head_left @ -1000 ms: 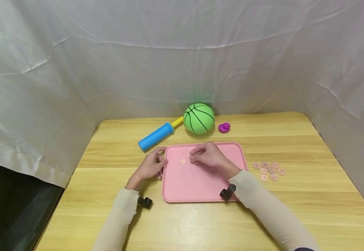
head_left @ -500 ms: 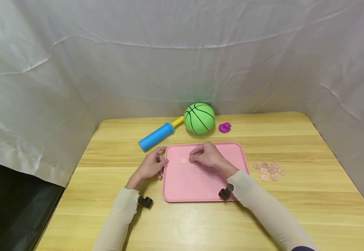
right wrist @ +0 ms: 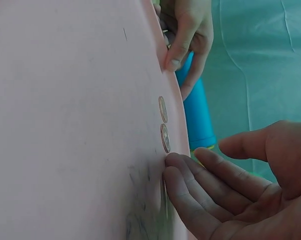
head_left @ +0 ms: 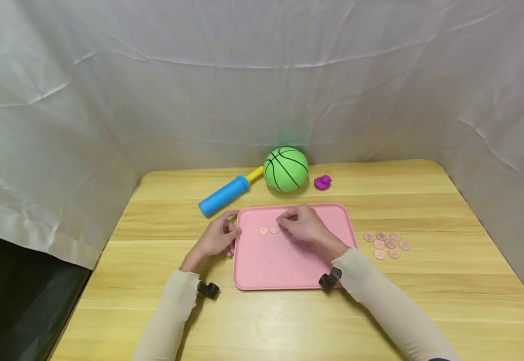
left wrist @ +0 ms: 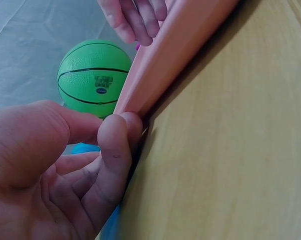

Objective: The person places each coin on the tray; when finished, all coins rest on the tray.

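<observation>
A pink tray (head_left: 289,273) lies on the wooden table with two copper-coloured coins, a left coin (head_left: 264,231) and a right coin (head_left: 275,229), flat near its far side. My left hand (head_left: 217,237) pinches the tray's left rim between thumb and finger, seen close up in the left wrist view. Over the tray, my right hand (head_left: 304,224) has its fingertips right beside the right coin. In the right wrist view the thumb stands apart from the loosely bent fingers (right wrist: 178,186), and nothing is between them.
Several more coins (head_left: 379,244) lie on the table (head_left: 447,291) right of the tray. Behind the tray are a green toy basketball (head_left: 286,169), a blue hand pump (head_left: 224,195) with a yellow end, and a purple rubber duck (head_left: 322,182). Grey cloth (head_left: 262,100) hangs behind.
My right hand has released a coin and drawn slightly right, so that a second coin now shows beside the first. The left hand stays at the rim.
</observation>
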A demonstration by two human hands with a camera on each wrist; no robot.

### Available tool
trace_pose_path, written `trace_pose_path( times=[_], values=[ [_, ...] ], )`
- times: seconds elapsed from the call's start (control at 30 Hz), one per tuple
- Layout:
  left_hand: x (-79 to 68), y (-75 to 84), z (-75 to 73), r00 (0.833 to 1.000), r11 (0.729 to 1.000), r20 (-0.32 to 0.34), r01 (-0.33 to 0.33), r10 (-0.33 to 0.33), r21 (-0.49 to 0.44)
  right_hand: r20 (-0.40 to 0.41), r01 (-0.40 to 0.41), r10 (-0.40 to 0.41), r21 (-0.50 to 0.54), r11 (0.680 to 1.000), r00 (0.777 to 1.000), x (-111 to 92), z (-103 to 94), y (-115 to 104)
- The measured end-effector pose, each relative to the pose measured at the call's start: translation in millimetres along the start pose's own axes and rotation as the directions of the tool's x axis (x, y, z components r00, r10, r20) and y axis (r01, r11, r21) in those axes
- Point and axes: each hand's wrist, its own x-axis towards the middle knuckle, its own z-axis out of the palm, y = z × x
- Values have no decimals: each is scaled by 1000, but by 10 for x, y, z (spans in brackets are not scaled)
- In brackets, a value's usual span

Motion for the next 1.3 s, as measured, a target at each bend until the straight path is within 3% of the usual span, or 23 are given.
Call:
trace_pose_path(
  times=[0.47, 0.67, 0.97, 1.3],
  values=[
    [27, 48, 10, 1000, 1000, 15, -17, 17, 2, 69, -13, 4, 128, 992, 998, -92, -331, 182],
    [19, 45, -2, 1000, 1000, 9, -10, 10, -1, 52, 33, -43, 176, 984, 998, -151, -530, 298],
    [-8, 26, 2, 1000, 1000, 1, -1, 1, -27, 52, 104, -113, 159, 982, 992, -282, -801, 433],
    [-17, 38, 9, 1000, 1000, 9, -2, 2, -15, -10, 86, -86, 154, 984, 996, -523, -1080, 617]
  ],
)
